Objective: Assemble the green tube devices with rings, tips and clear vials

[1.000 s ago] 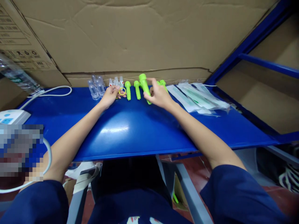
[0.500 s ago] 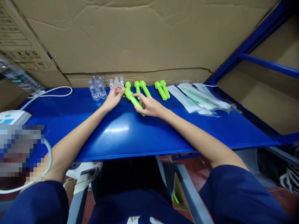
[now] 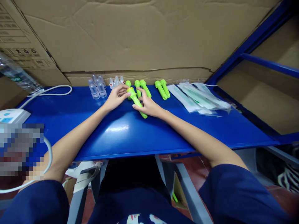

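A lime-green flashlight (image 3: 137,103) lies slanted between my hands over the blue table, its wide head with a yellow rim pointing away to the left. My left hand (image 3: 118,96) is closed on the head, thumb and fingers at the rim. The flashlight's body runs through my right hand (image 3: 149,105), with the thumb on the near side and the fingers on the far side. Just behind stand or lean similar green flashlights (image 3: 146,89), one partly hidden by my left hand. Small clear capped pieces with red dots (image 3: 116,82) sit behind my left hand.
Several clear plastic tubes (image 3: 97,87) stand at the back left. Two more green flashlights (image 3: 162,90) and plastic-wrapped green strips (image 3: 198,98) lie to the right. On the left are a power strip (image 3: 15,116), a white cable and a tilted bottle (image 3: 18,76). Cardboard (image 3: 140,40) walls the back.
The held flashlight has turned so its yellow rim shows more, and its tail end has come slightly nearer. My left fingers have shifted round the head, a little to the right.
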Tool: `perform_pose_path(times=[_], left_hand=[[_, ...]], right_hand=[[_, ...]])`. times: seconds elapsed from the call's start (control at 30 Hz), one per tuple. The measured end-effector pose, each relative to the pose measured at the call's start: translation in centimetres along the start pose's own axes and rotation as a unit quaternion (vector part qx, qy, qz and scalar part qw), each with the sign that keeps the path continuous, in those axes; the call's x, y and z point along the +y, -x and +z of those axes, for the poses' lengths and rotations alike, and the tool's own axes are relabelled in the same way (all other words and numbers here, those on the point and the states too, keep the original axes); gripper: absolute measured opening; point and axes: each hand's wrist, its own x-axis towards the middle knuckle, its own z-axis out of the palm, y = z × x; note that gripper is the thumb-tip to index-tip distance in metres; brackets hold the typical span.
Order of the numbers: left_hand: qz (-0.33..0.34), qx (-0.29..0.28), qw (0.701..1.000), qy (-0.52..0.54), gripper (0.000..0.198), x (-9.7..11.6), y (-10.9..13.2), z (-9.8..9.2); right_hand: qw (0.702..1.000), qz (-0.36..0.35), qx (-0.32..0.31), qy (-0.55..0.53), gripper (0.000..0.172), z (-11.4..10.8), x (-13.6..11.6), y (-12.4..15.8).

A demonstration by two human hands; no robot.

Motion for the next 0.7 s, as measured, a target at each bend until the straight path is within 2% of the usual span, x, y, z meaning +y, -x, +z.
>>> perform_pose_path(times=[0.13, 0.23, 0.37, 0.47, 0.7], left_hand=[[0.007, -0.036, 0.999, 0.009, 0.054, 0.0, 0.3, 1.0], [0.024, -0.038, 0.999, 0.003, 0.053, -0.3, 0.4, 1.4], [0.030, -0.044, 0.999, -0.009, 0.053, -0.5, 0.5, 1.3], [0.032, -0.053, 0.998, 0.000, 0.054, -0.4, 0.5, 1.1], [0.032, -0.074, 0.996, 0.029, 0.056, -0.8, 0.4, 0.8]], right_hand=[[0.998, -0.002, 0.002, -0.063, 0.096, 0.3, 0.9, -0.3], [0.993, -0.074, 0.026, -0.086, 0.096, 0.9, 2.6, -0.9], [0.982, -0.141, 0.082, -0.093, 0.083, 1.7, 4.1, -1.6], [0.976, -0.147, 0.102, -0.126, 0.080, 1.8, 3.9, -1.5], [0.967, -0.110, 0.124, -0.195, 0.071, 1.7, 2.9, -1.2]])
